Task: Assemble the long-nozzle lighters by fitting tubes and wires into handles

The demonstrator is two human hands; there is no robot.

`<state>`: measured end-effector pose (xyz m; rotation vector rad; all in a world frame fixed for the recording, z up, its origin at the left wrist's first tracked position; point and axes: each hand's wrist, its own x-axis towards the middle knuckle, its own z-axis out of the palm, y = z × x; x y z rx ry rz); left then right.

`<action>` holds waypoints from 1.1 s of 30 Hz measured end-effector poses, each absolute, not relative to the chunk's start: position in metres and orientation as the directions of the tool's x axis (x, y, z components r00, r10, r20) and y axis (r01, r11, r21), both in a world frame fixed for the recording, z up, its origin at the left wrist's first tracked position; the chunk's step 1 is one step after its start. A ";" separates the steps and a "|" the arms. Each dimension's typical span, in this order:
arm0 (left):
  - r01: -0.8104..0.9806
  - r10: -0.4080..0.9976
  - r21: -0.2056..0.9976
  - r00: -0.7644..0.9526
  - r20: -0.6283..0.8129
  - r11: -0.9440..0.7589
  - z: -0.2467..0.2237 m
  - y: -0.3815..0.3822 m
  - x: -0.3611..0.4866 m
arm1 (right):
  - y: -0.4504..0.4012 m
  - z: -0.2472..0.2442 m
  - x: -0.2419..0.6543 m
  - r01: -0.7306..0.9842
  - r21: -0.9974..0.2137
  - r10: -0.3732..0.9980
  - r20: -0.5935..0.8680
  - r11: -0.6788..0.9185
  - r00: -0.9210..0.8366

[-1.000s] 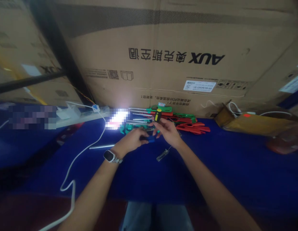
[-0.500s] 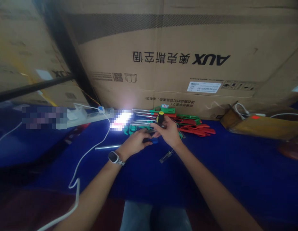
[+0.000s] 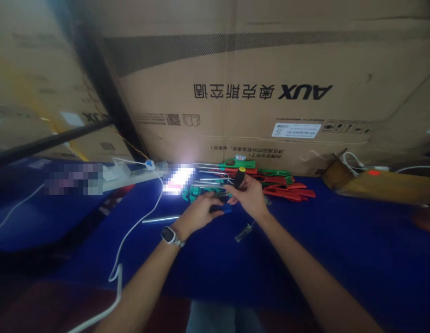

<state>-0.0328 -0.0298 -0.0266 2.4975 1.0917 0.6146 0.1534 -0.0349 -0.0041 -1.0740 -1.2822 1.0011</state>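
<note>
My right hand is closed around a screwdriver with a black handle and yellow end, which points upward. Its lower end is hidden by my fingers. My left hand, with a watch on its wrist, is closed on a dark blue piece; the kind cannot be made out. The hands are close together. Behind them lie several long-nosed lighters with green and red bodies and metal tubes. A small clear plastic part rests on the blue cloth below my right hand. A loose metal tube lies left of my left hand.
A large cardboard box stands along the back of the blue-covered table. A white power strip and a white cable are at the left, near a bright blurred patch. An open wooden-looking tray sits at the right.
The whole view has shifted slightly down and to the right. The screwdriver handle leans more to the right. Both hands keep their holds.
</note>
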 end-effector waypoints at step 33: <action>0.566 0.765 0.545 0.591 0.255 -0.618 -0.030 -0.027 -0.032 | -0.043 0.004 0.165 0.103 -0.952 0.955 0.276 0.287 -0.108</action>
